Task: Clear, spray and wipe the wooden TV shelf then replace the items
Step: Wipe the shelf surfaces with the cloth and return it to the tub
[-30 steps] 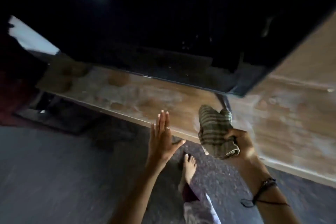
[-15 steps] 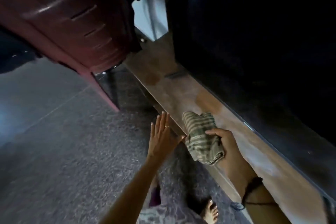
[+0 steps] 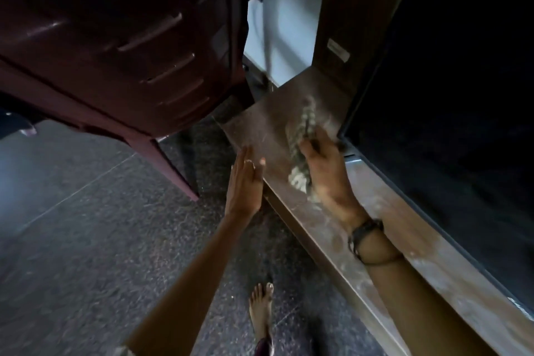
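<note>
The wooden TV shelf (image 3: 384, 228) runs from upper middle to lower right, its top dusty and streaked. My right hand (image 3: 326, 170) grips a striped green-and-white cloth (image 3: 300, 136) and presses it on the shelf near its far end, blurred by motion. My left hand (image 3: 244, 182) is held flat with straight fingers at the shelf's front edge, holding nothing. The dark TV screen (image 3: 450, 95) stands on the shelf right behind the cloth.
A dark red plastic chair (image 3: 115, 46) stands close to the shelf's far end. A brown wooden panel (image 3: 355, 17) rises at the back of the shelf. My bare foot (image 3: 260, 306) is on the dark speckled floor (image 3: 86, 240).
My right hand has brought the cloth down onto the shelf and moved it toward the far end by the TV. My left hand stays flat at the shelf's edge. The view has turned left.
</note>
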A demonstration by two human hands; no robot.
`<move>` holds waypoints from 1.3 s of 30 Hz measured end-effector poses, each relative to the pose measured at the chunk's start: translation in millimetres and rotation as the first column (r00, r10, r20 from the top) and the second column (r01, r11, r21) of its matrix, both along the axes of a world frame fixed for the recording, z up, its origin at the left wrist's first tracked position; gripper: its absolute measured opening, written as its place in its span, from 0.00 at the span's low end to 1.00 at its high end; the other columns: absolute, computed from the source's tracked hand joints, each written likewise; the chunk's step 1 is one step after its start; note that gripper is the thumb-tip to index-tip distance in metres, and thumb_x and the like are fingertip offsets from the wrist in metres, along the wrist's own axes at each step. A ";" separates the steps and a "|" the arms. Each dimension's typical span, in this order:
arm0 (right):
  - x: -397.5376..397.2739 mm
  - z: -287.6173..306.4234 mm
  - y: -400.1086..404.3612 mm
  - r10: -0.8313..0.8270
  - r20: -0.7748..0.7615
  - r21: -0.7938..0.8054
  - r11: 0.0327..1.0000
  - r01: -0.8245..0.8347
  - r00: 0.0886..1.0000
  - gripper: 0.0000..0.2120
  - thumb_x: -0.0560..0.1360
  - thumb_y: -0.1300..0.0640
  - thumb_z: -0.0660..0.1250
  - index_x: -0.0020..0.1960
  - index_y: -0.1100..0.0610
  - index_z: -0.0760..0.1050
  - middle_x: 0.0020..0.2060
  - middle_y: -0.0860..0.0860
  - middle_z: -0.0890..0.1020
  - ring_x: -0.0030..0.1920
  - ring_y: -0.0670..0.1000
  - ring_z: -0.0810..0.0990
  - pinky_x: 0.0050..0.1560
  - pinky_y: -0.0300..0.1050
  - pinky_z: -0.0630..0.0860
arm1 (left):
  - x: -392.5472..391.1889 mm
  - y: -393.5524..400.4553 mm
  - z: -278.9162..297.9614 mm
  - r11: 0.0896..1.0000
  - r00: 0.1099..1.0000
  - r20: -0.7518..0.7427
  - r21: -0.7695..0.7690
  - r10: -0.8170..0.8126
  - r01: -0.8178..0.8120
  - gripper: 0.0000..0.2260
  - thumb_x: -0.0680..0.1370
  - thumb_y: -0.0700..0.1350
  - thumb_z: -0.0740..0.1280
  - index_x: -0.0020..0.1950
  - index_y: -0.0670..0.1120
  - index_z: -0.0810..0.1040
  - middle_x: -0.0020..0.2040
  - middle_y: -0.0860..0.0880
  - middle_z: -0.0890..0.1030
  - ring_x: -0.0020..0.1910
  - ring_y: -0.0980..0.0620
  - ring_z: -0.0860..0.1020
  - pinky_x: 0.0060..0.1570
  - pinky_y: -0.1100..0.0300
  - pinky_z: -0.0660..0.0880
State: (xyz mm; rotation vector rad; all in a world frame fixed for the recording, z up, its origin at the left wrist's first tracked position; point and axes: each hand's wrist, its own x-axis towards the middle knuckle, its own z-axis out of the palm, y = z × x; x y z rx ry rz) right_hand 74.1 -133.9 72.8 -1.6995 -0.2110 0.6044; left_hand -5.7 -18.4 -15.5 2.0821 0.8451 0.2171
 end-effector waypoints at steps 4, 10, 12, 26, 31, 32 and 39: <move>19.9 -37.9 51.9 0.477 0.409 -0.607 0.779 -0.158 0.778 0.23 0.79 0.54 0.58 0.73 0.53 0.60 0.66 0.61 0.69 0.64 0.62 0.69 0.63 0.57 0.67 | 17.0 38.5 -10.3 0.996 1.000 0.010 -0.084 0.029 -0.028 0.28 0.80 0.61 0.46 0.76 0.50 0.52 0.77 0.50 0.54 0.74 0.54 0.54 0.72 0.58 0.51; 32.6 -111.4 68.9 0.752 0.364 -0.847 0.513 -0.140 0.550 0.30 0.78 0.41 0.46 0.76 0.53 0.48 0.76 0.54 0.49 0.76 0.58 0.46 0.72 0.63 0.43 | 27.0 39.7 -25.8 0.969 0.997 0.011 -0.238 0.070 -0.065 0.30 0.79 0.60 0.44 0.77 0.47 0.44 0.77 0.48 0.48 0.75 0.54 0.47 0.73 0.59 0.41; 47.5 -124.3 78.4 0.763 0.386 -0.858 0.503 -0.102 0.518 0.30 0.79 0.45 0.53 0.76 0.52 0.46 0.76 0.53 0.48 0.76 0.58 0.44 0.71 0.65 0.41 | 30.4 36.4 -28.1 0.949 0.987 0.013 -0.278 0.162 -0.152 0.34 0.77 0.65 0.44 0.77 0.47 0.48 0.77 0.46 0.53 0.75 0.50 0.51 0.74 0.53 0.44; 73.0 -141.2 105.1 0.832 0.545 -0.799 0.553 -0.234 0.107 0.25 0.77 0.48 0.46 0.73 0.52 0.61 0.73 0.51 0.63 0.74 0.55 0.56 0.72 0.57 0.47 | 24.2 9.6 -79.3 0.958 0.991 0.095 0.264 0.090 -0.112 0.26 0.82 0.52 0.46 0.74 0.37 0.53 0.76 0.38 0.51 0.75 0.42 0.47 0.74 0.46 0.45; 95.9 -137.2 141.2 0.729 0.540 -0.783 0.619 -0.067 0.421 0.25 0.79 0.47 0.45 0.74 0.53 0.56 0.75 0.52 0.58 0.76 0.56 0.50 0.73 0.55 0.41 | 47.2 15.7 -46.8 0.965 0.939 0.235 0.008 0.251 -0.260 0.27 0.80 0.57 0.49 0.76 0.46 0.52 0.76 0.50 0.48 0.75 0.55 0.48 0.74 0.48 0.49; 90.7 -137.0 135.5 0.755 0.542 -0.787 0.610 -0.091 0.369 0.27 0.78 0.46 0.45 0.75 0.53 0.56 0.75 0.53 0.58 0.76 0.56 0.50 0.73 0.55 0.40 | 52.3 21.0 -44.1 0.957 0.929 0.237 -0.017 0.285 -0.289 0.28 0.79 0.58 0.49 0.76 0.46 0.52 0.77 0.48 0.49 0.75 0.54 0.48 0.74 0.48 0.50; 87.1 -135.4 58.8 0.787 0.554 -0.785 0.602 -0.146 0.271 0.24 0.78 0.51 0.49 0.72 0.58 0.62 0.71 0.57 0.65 0.73 0.57 0.60 0.72 0.55 0.49 | 87.6 39.9 -49.4 0.929 0.952 0.126 0.215 0.279 -0.301 0.29 0.78 0.57 0.48 0.75 0.43 0.54 0.76 0.44 0.55 0.75 0.49 0.52 0.74 0.48 0.46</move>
